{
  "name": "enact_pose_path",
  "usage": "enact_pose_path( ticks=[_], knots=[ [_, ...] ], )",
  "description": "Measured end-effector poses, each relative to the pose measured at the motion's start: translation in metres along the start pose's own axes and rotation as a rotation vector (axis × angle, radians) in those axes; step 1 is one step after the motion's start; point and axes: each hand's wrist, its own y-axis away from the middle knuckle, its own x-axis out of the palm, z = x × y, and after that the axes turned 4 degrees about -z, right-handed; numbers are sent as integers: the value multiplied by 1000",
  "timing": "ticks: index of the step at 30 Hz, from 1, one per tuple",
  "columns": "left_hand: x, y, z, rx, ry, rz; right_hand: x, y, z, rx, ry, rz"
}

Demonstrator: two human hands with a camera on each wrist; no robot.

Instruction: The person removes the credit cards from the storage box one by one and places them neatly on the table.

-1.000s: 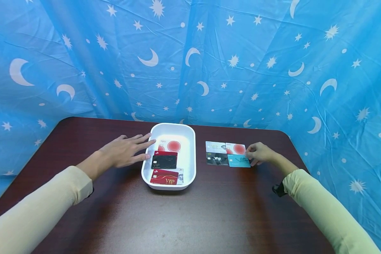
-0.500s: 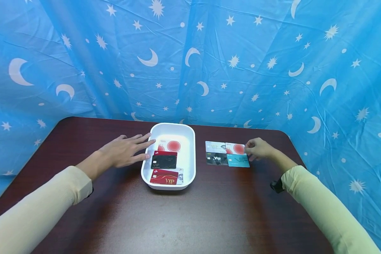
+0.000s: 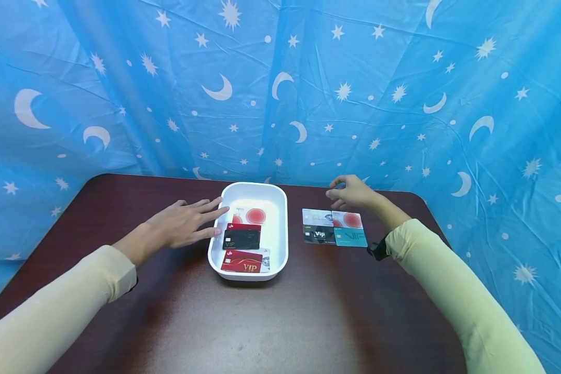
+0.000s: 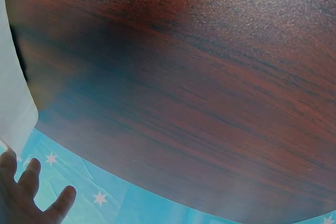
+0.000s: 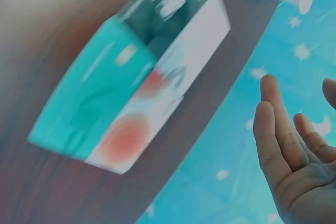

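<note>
With fingers spread, my left hand (image 3: 179, 223) rests its fingertips on the left rim of a white plastic tray (image 3: 280, 228). Inside the tray lie a white card with red circles (image 3: 255, 215), a black VIP card (image 3: 241, 239) partly over a red one, and a red VIP card (image 3: 242, 261) partly over a silvery one. My right hand (image 3: 352, 192) hovers above and behind a two-by-two block of cards, holding nothing, its fingers loosely bent. The block has a silver card (image 3: 317, 216), a red-circle card (image 3: 348, 219), a black Vip card (image 3: 319, 235) and a teal card (image 3: 350, 237).
The dark wooden table (image 3: 262, 322) carries the tray and cards. A blue curtain (image 3: 280, 93) with moons and stars hangs right behind the table's back edge and along its sides.
My right hand has left the right edge of the teal card and risen up and leftward to the back of the block. The cards and my left hand stay about where they were.
</note>
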Motion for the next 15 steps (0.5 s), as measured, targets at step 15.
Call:
enact_pose_path(
  ticks=[15],
  knots=[
    [0,1,-2,1,-17,-8,47,-19,60,-85,-82,51]
  ],
)
